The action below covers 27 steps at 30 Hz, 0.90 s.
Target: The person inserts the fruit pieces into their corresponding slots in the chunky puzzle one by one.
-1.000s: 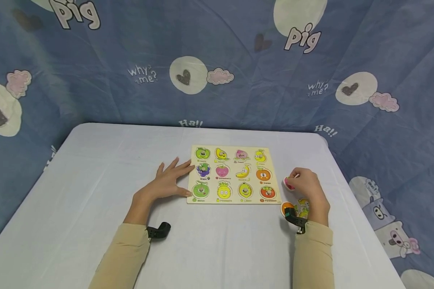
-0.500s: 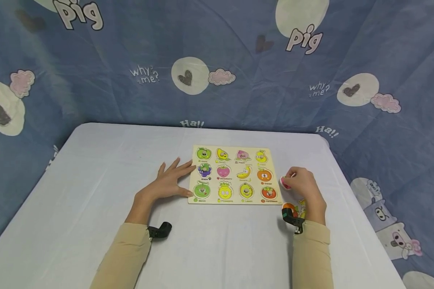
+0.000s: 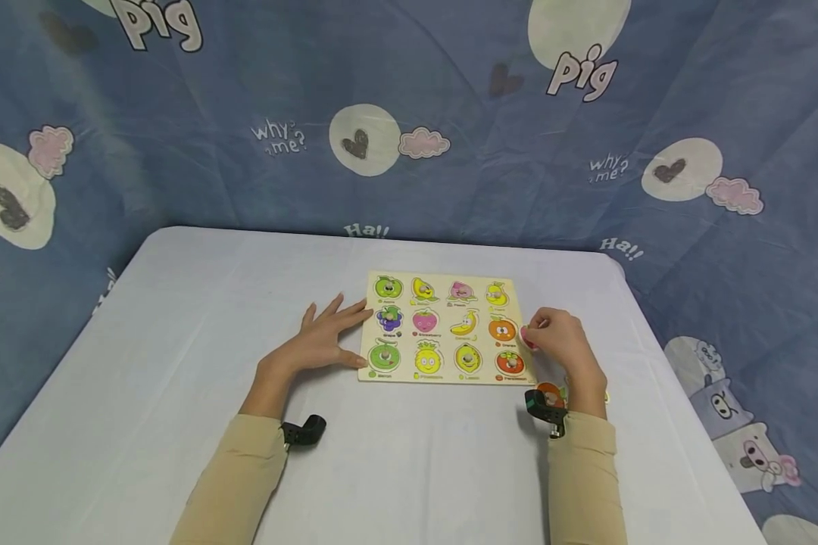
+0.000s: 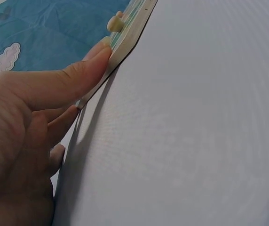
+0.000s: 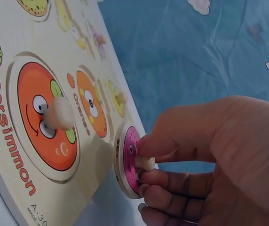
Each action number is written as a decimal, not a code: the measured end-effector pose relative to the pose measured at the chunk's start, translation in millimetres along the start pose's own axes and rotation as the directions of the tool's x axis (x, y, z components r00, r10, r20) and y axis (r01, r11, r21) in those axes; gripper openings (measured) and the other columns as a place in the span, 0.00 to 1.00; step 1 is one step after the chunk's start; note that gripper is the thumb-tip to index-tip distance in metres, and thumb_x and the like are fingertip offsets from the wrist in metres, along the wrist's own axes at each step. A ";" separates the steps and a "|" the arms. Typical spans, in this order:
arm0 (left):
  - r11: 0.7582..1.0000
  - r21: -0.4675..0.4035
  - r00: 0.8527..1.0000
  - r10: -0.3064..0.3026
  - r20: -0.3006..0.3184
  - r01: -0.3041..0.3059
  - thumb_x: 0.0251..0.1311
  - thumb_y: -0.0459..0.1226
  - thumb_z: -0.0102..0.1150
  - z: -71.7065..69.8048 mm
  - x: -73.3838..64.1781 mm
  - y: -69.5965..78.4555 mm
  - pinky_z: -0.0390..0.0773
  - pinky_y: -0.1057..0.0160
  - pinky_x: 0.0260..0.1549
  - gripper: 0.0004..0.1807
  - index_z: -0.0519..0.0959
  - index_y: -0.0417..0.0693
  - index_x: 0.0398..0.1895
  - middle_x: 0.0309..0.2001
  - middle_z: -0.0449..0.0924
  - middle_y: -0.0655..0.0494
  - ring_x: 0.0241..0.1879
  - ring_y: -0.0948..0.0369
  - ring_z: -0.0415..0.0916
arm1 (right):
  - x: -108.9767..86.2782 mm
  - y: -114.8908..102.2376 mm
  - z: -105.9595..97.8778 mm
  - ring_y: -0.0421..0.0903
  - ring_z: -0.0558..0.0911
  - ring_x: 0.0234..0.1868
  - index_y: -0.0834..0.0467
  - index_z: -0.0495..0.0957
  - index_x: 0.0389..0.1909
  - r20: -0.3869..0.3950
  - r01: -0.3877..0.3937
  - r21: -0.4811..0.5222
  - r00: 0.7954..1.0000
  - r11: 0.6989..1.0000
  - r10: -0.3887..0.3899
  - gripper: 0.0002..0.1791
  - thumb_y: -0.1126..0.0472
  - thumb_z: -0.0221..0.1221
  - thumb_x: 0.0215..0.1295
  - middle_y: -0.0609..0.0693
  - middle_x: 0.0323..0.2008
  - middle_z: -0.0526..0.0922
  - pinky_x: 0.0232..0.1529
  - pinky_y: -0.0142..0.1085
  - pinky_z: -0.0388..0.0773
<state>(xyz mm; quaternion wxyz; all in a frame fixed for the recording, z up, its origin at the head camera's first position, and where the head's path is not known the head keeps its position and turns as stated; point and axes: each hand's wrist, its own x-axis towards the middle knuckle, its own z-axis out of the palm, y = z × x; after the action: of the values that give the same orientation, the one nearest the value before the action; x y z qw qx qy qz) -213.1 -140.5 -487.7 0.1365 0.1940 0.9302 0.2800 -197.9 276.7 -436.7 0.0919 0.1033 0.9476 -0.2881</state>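
A cream wooden fruit puzzle board (image 3: 445, 376) lies flat on the table, with rows of printed fruits, some fitted with knobbed pieces. My left hand (image 3: 319, 338) spreads its fingers along the board's left edge; in the left wrist view the thumb (image 4: 73, 82) touches that edge. My right hand (image 3: 560, 341) pinches the wooden knob of a round-edged pink puzzle piece (image 5: 130, 162) with dark dots. In the right wrist view this piece stands tilted beside the board's right edge, near the orange picture (image 5: 91, 103) and the knobbed persimmon piece (image 5: 45, 115).
An orange-coloured puzzle piece (image 3: 551, 393) lies on the white-covered table (image 3: 409, 462), partly hidden by the right wrist's camera (image 3: 544, 406). A yellow bit (image 3: 607, 396) shows beyond the right forearm. A blue patterned cloth (image 3: 245, 189) hangs behind the table.
My right hand has moved left with the pink puzzle piece, from the table to the board's right edge. My left hand stays at the board's left edge. The view has shifted slightly.
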 end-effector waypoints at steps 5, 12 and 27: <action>1.000 0.000 1.000 0.001 0.002 -0.001 0.41 0.56 0.75 -2.0 -0.3 1.6 0.22 0.34 0.73 0.56 0.59 0.63 0.77 0.80 0.50 0.59 0.81 0.47 0.30 | 0.4 -3.6 0.8 0.49 0.75 0.34 0.59 0.79 0.31 -0.006 0.040 0.019 0.999 0.999 -0.039 0.09 0.56 0.61 0.61 0.52 0.30 0.80 0.31 0.35 0.68; 1.000 -0.002 1.000 0.008 0.002 -0.008 0.41 0.56 0.76 -1.2 -0.4 1.5 0.22 0.34 0.73 0.56 0.60 0.62 0.77 0.80 0.50 0.59 0.81 0.46 0.30 | 1.4 -6.5 3.7 0.49 0.76 0.36 0.58 0.79 0.32 0.021 0.074 0.016 0.997 0.997 -0.074 0.09 0.55 0.63 0.62 0.53 0.32 0.82 0.35 0.36 0.70; 1.000 -0.012 1.000 0.000 -0.005 -0.001 0.41 0.55 0.76 -0.4 -0.2 1.8 0.21 0.34 0.73 0.55 0.60 0.63 0.77 0.80 0.51 0.59 0.81 0.47 0.30 | 1.6 -20.5 11.1 0.48 0.75 0.33 0.58 0.79 0.30 0.052 0.091 -0.012 0.995 0.996 -0.090 0.08 0.57 0.62 0.63 0.53 0.30 0.81 0.32 0.35 0.71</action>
<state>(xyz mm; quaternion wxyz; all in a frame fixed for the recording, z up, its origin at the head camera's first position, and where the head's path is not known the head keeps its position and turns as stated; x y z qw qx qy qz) -212.5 -139.3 -486.4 0.1354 0.1928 0.9289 0.2859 -203.2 254.0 -435.4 0.1039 0.0522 0.9506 -0.2878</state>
